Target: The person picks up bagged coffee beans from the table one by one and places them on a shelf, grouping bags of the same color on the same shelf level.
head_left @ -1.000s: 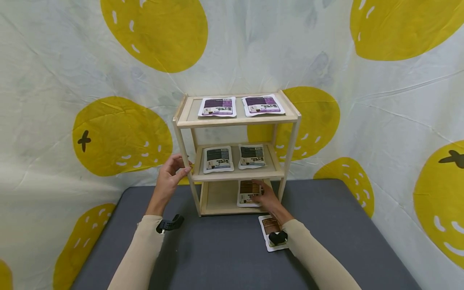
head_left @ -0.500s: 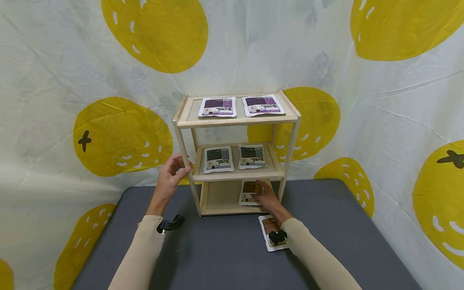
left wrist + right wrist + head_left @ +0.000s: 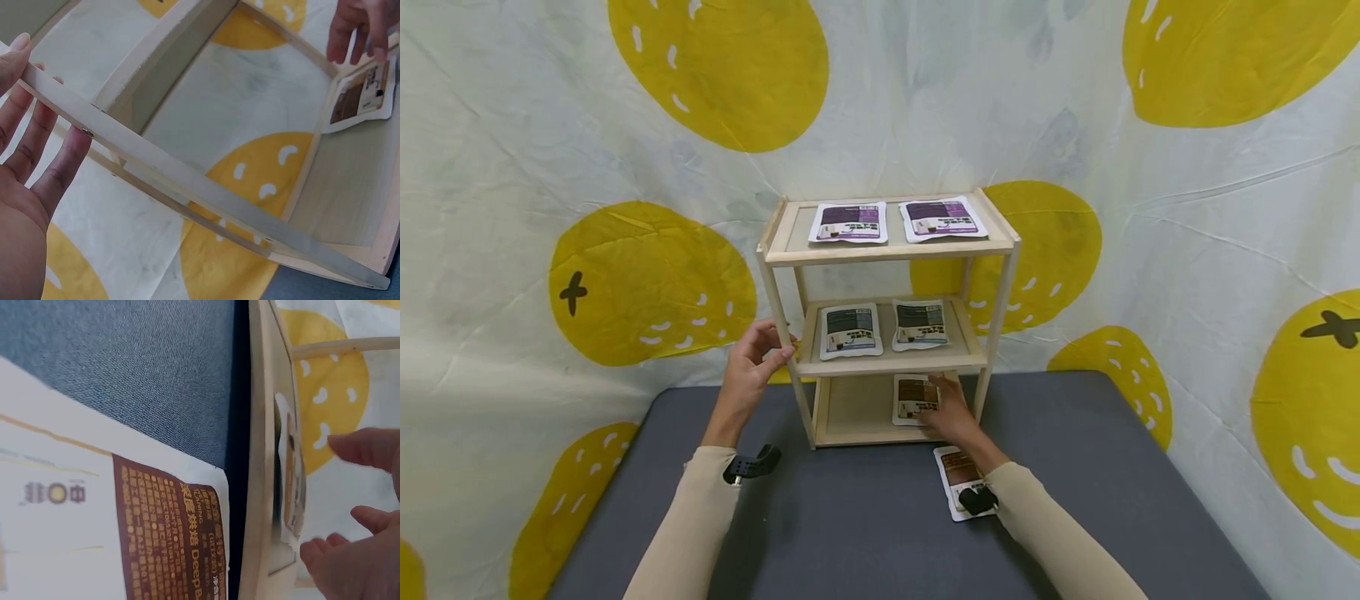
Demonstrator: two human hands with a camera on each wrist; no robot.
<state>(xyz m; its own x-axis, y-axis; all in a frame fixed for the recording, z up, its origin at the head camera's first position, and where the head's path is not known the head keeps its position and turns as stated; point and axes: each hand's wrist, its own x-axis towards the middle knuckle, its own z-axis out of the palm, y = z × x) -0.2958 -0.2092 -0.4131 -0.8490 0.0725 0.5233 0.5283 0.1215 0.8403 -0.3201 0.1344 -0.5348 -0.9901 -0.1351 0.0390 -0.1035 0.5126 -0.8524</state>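
My left hand [image 3: 745, 367] pinches the left front post [image 3: 772, 292] of a three-tier wooden shelf rack, thumb in front and fingers behind. On the bottom shelf [image 3: 853, 408], toward its right side, lies a flat brown-and-white packet [image 3: 913, 400]. My right hand [image 3: 953, 410] hovers at that packet's right side; in the right wrist view its fingers [image 3: 369, 447] are spread apart with nothing between them. A second brown packet [image 3: 955, 471] lies on the table before the rack, partly hidden by my right wrist. Its printed label [image 3: 172, 531] fills the lower left of the right wrist view.
Two purple-and-white packets [image 3: 850, 222] lie side by side on the top shelf. Two dark green-grey packets [image 3: 852, 329] occupy the middle shelf. The rack stands toward the back of the dark grey table [image 3: 835, 517], before a white curtain [image 3: 880, 100] printed with yellow fruit.
The brown packet on the bottom shelf has shifted slightly to the right and straightened. My right hand has come off it and its fingers have parted. My left hand has kept its place.
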